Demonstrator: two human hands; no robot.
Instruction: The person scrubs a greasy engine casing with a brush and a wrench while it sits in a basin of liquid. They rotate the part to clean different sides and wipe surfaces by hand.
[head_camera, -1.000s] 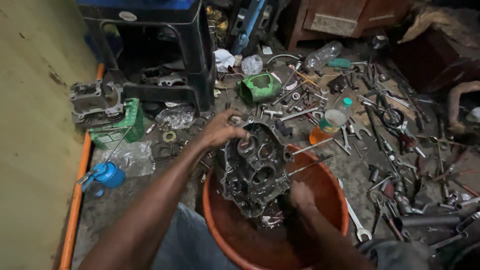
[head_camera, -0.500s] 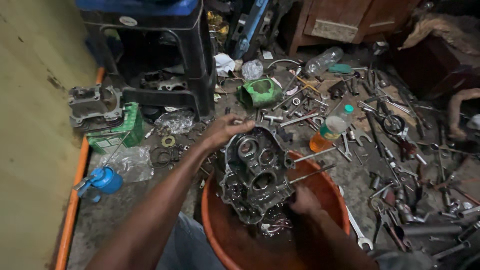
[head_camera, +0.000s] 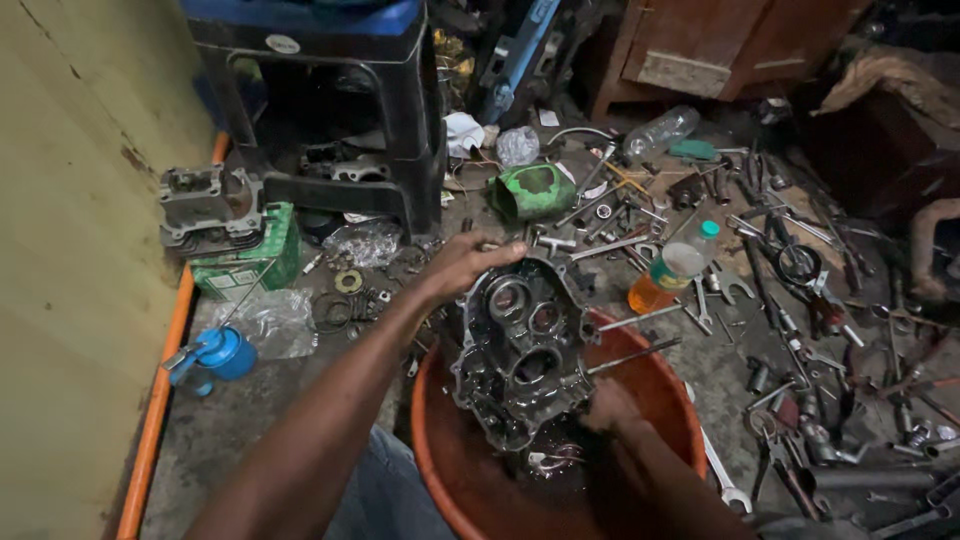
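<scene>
Holding: the left hand (head_camera: 470, 262) is gripping the top edge of a dark engine crankcase half (head_camera: 522, 350), fingers curled over the rim and pressed onto it.
Supporting: the right hand (head_camera: 612, 408) is sitting low at the casing's right side, down inside an orange basin (head_camera: 668, 392); whether its fingers are closed on anything cannot be told, as dark liquid and shadow are hiding them.
Position: the casing is standing tilted, its lower end resting in the basin, two long studs projecting to the right.
Risk: the casing is looking wet and oily, so it is likely to be slippery to hold; with only a rim grip it could slide and drop, striking the basin wall or bending the studs.
Surroundings: beyond the basin, spanners (head_camera: 722, 478), loose bolts, an amber-filled bottle (head_camera: 668, 275) and a green box (head_camera: 246, 262) are lying scattered on the floor; a black stool (head_camera: 330, 100) is standing further back.
</scene>
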